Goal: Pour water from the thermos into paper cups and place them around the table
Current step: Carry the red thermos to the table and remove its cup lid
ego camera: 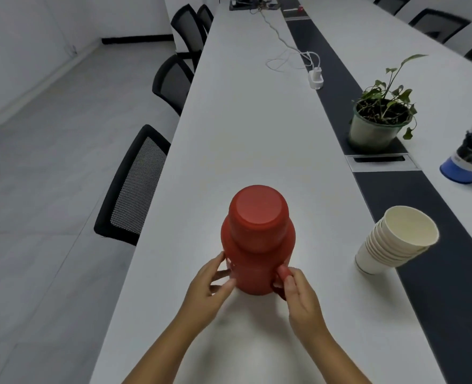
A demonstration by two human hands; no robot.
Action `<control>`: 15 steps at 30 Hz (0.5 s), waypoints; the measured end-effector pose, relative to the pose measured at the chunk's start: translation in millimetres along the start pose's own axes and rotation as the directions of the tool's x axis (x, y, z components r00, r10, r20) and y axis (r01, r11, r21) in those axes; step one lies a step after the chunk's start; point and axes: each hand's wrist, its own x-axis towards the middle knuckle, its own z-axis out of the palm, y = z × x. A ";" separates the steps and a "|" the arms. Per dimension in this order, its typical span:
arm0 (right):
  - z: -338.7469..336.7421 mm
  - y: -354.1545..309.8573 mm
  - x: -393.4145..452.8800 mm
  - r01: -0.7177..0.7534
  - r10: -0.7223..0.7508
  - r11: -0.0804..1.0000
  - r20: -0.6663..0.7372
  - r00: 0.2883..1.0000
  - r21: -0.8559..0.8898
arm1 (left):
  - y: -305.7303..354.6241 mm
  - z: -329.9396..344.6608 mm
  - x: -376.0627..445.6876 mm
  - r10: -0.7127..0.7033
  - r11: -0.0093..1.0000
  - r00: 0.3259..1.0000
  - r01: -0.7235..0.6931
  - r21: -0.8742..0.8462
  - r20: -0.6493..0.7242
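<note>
A red thermos stands upright at lower centre of the long white table, cap on. The person's right hand curls around its handle; the left hand presses straight fingers against the body. Nested paper cups lean at the right, near the dark centre strip. A steady grip on the handle and an uncapped top would likely precede pouring.

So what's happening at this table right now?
A person is handling a red thermos that stands upright on a long white table, cap still on. The left hand touches its side and the right hand grips the handle. A stack of paper cups waits to the right; none is set out or filled yet.
</note>
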 end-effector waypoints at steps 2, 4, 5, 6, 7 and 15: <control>11.5 -7.5 -10.6 0.053 -0.049 0.996 0.055 0.997 -0.066 | -1.8 -2.5 -14.9 -0.018 1.000 1.000 0.018 -0.010 -0.006; 15.1 -10.7 -15.3 0.147 -0.120 0.978 0.173 0.978 -0.152 | -0.6 -3.1 -25.5 -0.035 0.999 0.999 0.034 -0.043 -0.029; 13.3 -9.0 -14.7 0.224 -0.176 0.956 0.238 0.955 -0.191 | 0.0 -1.7 -28.9 -0.043 0.997 0.998 0.040 -0.069 -0.046; 9.6 -9.3 -13.2 0.274 -0.209 0.940 0.291 0.934 -0.203 | 0.1 0.9 -32.1 -0.051 0.995 0.996 0.045 -0.093 -0.066; 4.4 -9.8 -11.6 0.290 -0.227 0.937 0.296 0.928 -0.192 | -0.1 4.7 -35.1 -0.061 0.993 0.994 0.052 -0.107 -0.085; -47.4 -88.2 52.8 0.191 -0.169 0.878 0.090 0.982 -0.439 | 7.0 43.5 -41.2 -0.004 1.000 0.999 0.005 -0.005 0.053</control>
